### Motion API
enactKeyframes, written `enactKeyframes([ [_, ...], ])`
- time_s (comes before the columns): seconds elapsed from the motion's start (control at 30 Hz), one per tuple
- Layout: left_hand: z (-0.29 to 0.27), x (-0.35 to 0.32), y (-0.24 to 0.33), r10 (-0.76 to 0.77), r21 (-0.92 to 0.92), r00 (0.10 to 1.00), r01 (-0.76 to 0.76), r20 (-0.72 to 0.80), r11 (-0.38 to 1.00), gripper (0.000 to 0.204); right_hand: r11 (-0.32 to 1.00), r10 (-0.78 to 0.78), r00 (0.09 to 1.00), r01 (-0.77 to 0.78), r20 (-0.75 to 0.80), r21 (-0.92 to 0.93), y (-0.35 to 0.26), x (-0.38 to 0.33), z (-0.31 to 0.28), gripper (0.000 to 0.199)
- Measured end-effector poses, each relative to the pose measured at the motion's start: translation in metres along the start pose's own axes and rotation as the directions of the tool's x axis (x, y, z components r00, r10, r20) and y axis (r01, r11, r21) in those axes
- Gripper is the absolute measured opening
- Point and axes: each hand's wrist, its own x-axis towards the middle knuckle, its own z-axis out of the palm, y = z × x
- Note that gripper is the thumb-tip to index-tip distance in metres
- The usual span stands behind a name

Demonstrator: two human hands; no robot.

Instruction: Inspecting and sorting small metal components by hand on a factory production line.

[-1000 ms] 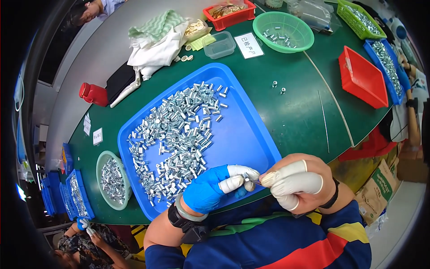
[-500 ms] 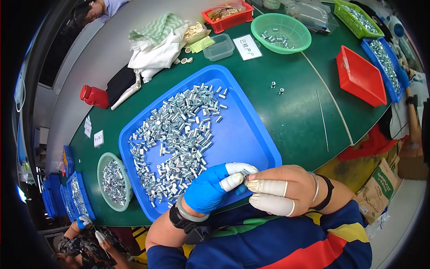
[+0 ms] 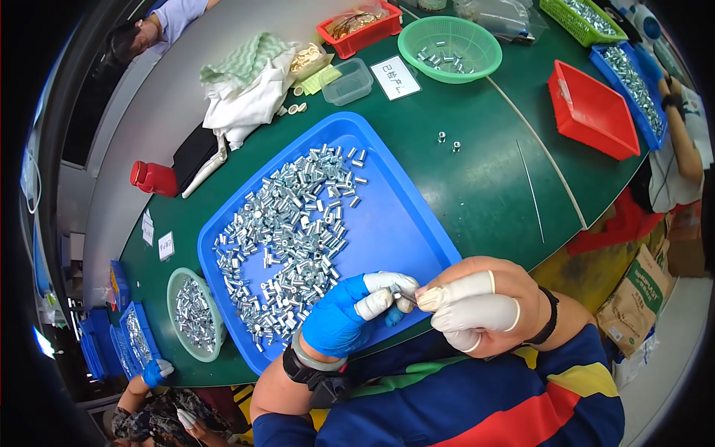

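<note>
My left hand [image 3: 344, 311], in a blue glove with white fingertip covers, pinches a small silver metal sleeve [image 3: 397, 292] over the near edge of the blue tray [image 3: 406, 223]. My right hand [image 3: 484, 305], with white covers on its fingers, is closed close beside that sleeve. A thin dark piece shows between the two hands' fingertips; the right fingers hide most of it, so its kind cannot be told. Inside the tray lies a heap of similar silver sleeves [image 3: 290, 231], mostly to the left, with bare blue tray floor on the right.
Two sleeves [image 3: 449, 142] stand on the green table, left of a thin metal rod [image 3: 530, 192]. Green baskets [image 3: 488, 48] [image 3: 218, 328] hold more sleeves. A red tray [image 3: 592, 123] is at the right. Co-workers' hands [image 3: 156, 371] show at both sides.
My right hand has turned, and its fingertips have drawn slightly away from the sleeve, showing more of it. The left hand still pinches the sleeve. The whole view has shifted a little.
</note>
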Motion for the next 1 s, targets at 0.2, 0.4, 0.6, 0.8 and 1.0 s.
enactKeyframes([
  [0.2,0.003,0.001,0.001,0.003,-0.008,1.000,-0.003,-0.003,1.000,0.032,0.993,0.073,0.994,-0.065,-0.078,0.100,-0.002,-0.002,-0.004,0.020],
  [0.4,0.004,0.002,0.006,0.064,0.070,0.996,-0.068,0.064,0.995,0.030,0.991,0.085,0.992,-0.075,-0.091,0.111,-0.003,-0.006,-0.011,0.021],
  [0.6,0.017,0.002,0.007,0.021,0.152,0.998,-0.012,-0.058,0.988,0.029,0.991,0.057,0.990,-0.040,-0.132,0.128,-0.005,-0.012,-0.015,0.019],
  [0.8,0.029,0.006,0.000,-0.002,0.018,0.997,0.004,-0.079,1.000,0.029,0.997,-0.020,0.988,0.030,-0.150,0.065,-0.001,-0.019,-0.012,0.016],
  [1.0,0.033,0.007,0.002,-0.011,0.006,0.999,0.012,-0.045,1.000,0.028,0.985,-0.161,0.983,0.155,-0.085,-0.072,0.006,-0.026,-0.005,0.017],
])
